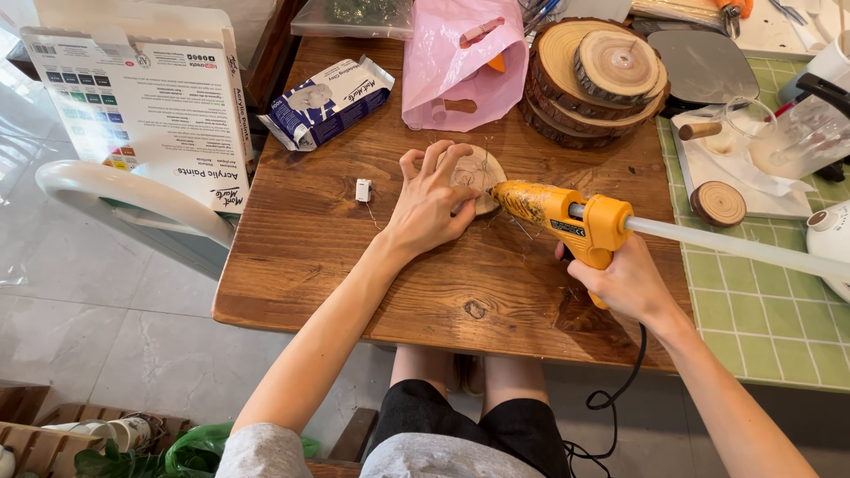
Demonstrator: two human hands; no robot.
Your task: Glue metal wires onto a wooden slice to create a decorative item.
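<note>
Seated at a grainy, knot-marked wooden table (354, 265), you press your left hand (431, 205) flat, fingers spread, on a small round wood slice (481, 173) lying near the middle of the tabletop; the palm and fingers cover most of its left side, and faint line markings show on its pale face. Your right hand (625, 281) is wrapped tight around the handle of a yellow-orange plastic glue gun (562, 218), its barrel smeared and speckled with dried residue, its nozzle touching the slice's right edge. A translucent glue stick (735, 249) juts from the back of the gun toward your right, and a black cord (620, 394) loops down below the table edge. Thin glue threads trail across the wood around the nozzle.

Just left of your left hand lies a small white rectangular piece (363, 189). Farther back rest a blue-and-white soft packet (326, 103), a crinkled pink plastic bag (460, 62) and a stack of bark-edged wood rounds (598, 80), rings showing on their cut faces. To your right, a green gridded mat (770, 310) carries a white tray (753, 177) with one more small bark-rimmed disc (718, 203) at its front edge. A white cardboard box (142, 97) printed with colour swatches stands off the table's left corner, above a pale tiled floor (115, 345).
</note>
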